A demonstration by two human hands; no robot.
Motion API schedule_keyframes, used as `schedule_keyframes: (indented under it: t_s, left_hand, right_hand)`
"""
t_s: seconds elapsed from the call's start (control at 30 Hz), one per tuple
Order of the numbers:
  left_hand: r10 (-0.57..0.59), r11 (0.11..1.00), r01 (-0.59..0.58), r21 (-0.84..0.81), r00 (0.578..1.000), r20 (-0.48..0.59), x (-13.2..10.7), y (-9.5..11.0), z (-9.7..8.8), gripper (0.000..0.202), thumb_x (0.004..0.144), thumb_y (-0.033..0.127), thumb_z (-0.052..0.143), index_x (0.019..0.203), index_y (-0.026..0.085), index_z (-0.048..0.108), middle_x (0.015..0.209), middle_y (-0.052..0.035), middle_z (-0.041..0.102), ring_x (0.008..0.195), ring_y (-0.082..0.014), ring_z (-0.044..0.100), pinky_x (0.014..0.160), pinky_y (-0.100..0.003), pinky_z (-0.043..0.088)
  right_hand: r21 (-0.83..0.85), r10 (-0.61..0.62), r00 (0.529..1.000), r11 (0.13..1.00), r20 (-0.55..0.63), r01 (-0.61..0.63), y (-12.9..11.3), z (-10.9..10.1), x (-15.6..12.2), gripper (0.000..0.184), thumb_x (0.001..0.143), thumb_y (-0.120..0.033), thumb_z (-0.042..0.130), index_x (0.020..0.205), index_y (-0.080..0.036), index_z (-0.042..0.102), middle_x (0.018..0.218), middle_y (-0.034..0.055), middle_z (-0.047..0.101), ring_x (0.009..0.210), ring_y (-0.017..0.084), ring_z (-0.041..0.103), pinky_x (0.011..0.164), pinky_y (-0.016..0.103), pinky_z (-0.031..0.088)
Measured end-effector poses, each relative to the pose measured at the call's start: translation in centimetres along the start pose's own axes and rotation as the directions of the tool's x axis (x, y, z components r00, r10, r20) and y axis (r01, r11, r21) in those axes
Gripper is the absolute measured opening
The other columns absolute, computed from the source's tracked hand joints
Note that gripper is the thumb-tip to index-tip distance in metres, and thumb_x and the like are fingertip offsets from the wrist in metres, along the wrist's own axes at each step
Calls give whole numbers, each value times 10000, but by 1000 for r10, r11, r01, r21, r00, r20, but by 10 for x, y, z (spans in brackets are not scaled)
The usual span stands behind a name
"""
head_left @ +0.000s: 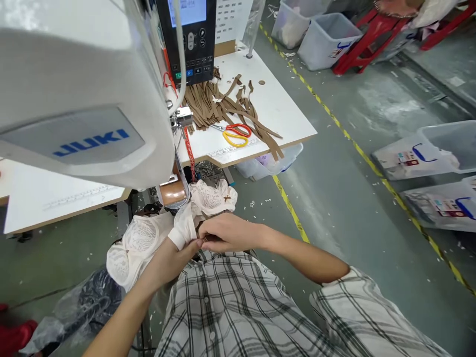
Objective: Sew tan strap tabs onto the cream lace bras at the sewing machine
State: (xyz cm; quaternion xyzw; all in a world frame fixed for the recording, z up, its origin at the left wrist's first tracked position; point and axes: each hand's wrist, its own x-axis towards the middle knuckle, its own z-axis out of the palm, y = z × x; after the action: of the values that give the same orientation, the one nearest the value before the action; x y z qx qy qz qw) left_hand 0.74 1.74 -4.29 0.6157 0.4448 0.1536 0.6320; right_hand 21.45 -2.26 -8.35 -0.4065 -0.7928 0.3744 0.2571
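Observation:
Both hands meet low in front of me, under the arm of a white JUKI sewing machine [85,94]. My left hand [169,260] is closed on a cream lace bra [143,238], pinching its edge. My right hand [226,232] is curled over the same garment, fingers pressed together where the fabric bunches. One lace cup [213,196] with a small brown bow lies just beyond my right hand, beside the machine's copper-coloured cylinder bed [173,193]. What sits between my fingertips is hidden.
A white table [282,119] carries a pile of brown straps [219,106] and red-and-yellow scissors [236,134]. The machine's control panel [191,34] stands behind. Clear plastic bins [439,153] sit on the grey floor right of a yellow line [357,146]. A dark plastic bag [85,302] lies lower left.

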Motion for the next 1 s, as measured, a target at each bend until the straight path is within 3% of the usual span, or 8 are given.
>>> schedule_keyframes:
  t_s: [0.1, 0.2, 0.23, 0.43, 0.53, 0.7, 0.87, 1.0]
  left_hand:
    - [-97, 994, 95, 47, 994, 47, 0, -2, -7, 200, 881, 392, 623, 920, 215, 708, 877, -33, 684, 847, -190, 597, 804, -297, 469]
    - [-119, 991, 112, -80, 988, -99, 1, -8, -9, 272, 895, 440, 604, 881, 184, 697, 793, -14, 652, 703, -135, 529, 711, -263, 439]
    - [-123, 984, 103, -144, 982, -141, 1, -10, -7, 283, 884, 447, 621, 875, 173, 694, 764, -8, 640, 666, -123, 507, 688, -258, 432]
    - [-269, 801, 77, -594, 932, -243, 8, -24, 18, 262, 736, 336, 799, 892, 170, 670, 806, -2, 669, 766, -134, 603, 740, -250, 488]
    - [-253, 749, 35, -662, 938, -237, 8, -26, 28, 275, 751, 306, 796, 963, 177, 676, 871, -3, 682, 834, -136, 636, 785, -250, 509]
    - [-224, 793, 7, -609, 934, -280, 4, -26, 34, 315, 788, 317, 766, 1054, 181, 667, 942, -19, 694, 888, -152, 650, 819, -268, 516]
    - [-157, 930, 32, -365, 935, -319, 1, -26, 32, 322, 840, 375, 697, 1107, 199, 666, 1004, -38, 709, 961, -194, 651, 832, -298, 509]
    - [-97, 982, 37, -187, 941, -324, 0, -28, 27, 300, 814, 379, 717, 1039, 181, 692, 981, -40, 724, 955, -211, 654, 842, -313, 512]
  right_hand:
    - [53, 190, 950, 982, -249, -182, 0, 2, -4, 12, 867, -216, 583, 876, -209, 584, 686, -34, 589, 573, 108, 486, 563, 230, 357]
    - [133, 336, 783, 940, -523, -314, -1, 4, -9, 70, 924, -235, 537, 911, -217, 603, 762, -6, 628, 632, 124, 536, 616, 248, 415]
    - [127, 324, 760, 943, -563, -308, -3, 6, -9, 100, 944, -237, 522, 923, -222, 618, 804, 9, 650, 690, 137, 571, 659, 262, 438]
    - [39, 146, 797, 987, -586, -153, -16, 33, 5, 148, 959, -253, 529, 987, -246, 674, 946, 46, 716, 884, 176, 652, 793, 312, 511]
    - [43, 156, 788, 986, -596, -162, -17, 43, 12, 162, 966, -265, 522, 986, -244, 681, 955, 45, 724, 896, 170, 657, 800, 304, 516]
    - [105, 232, 794, 972, -561, -210, -15, 42, 13, 165, 971, -277, 527, 968, -232, 686, 950, 36, 726, 898, 162, 650, 797, 292, 493]
    - [198, 348, 815, 937, -463, -288, -14, 32, 10, 104, 926, -254, 586, 889, -228, 679, 841, 2, 679, 788, 140, 606, 727, 262, 449]
    - [279, 369, 865, 918, -341, -282, -11, 22, 10, 54, 815, -159, 637, 792, -206, 651, 734, -30, 596, 639, 102, 528, 620, 230, 397]
